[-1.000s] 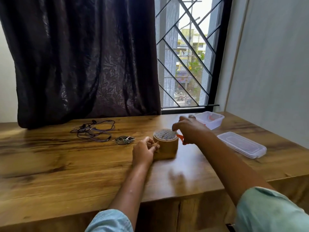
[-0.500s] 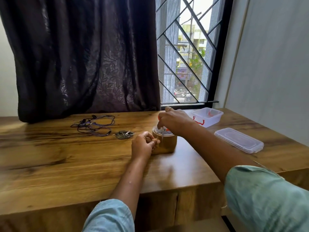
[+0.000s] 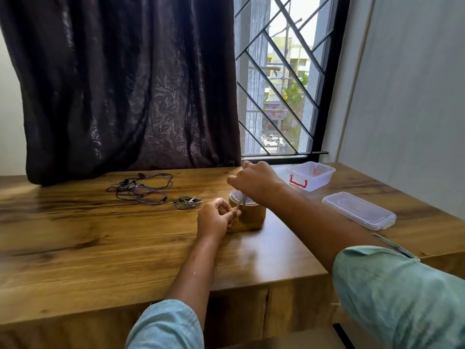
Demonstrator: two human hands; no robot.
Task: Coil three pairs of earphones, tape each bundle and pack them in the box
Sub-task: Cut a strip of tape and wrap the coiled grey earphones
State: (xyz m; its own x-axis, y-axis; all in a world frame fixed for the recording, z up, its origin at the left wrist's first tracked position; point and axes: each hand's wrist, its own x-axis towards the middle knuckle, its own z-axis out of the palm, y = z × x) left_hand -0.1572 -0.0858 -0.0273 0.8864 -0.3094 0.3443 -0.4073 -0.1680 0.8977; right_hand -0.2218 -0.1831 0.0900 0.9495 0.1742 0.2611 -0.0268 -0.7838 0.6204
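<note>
Pinches the tape roll (image 3: pixel 251 216) at its left side with the left hand (image 3: pixel 215 219), grip closed on it, the roll sitting flat at the middle of the counter (image 3: pixel 100 235). Holds a thin blade (image 3: pixel 243 201) in the right hand (image 3: pixel 254 182), grip curled tight round it just above the roll, tip pointing down by the left fingers. Has loose earphones (image 3: pixel 141 188) lying far left below a dark curtain (image 3: pixel 125 84), a coiled bundle (image 3: pixel 187 202) just right of them, the open box (image 3: pixel 312 176) far right and the lid (image 3: pixel 359 210) nearer, both apart from the roll.
</note>
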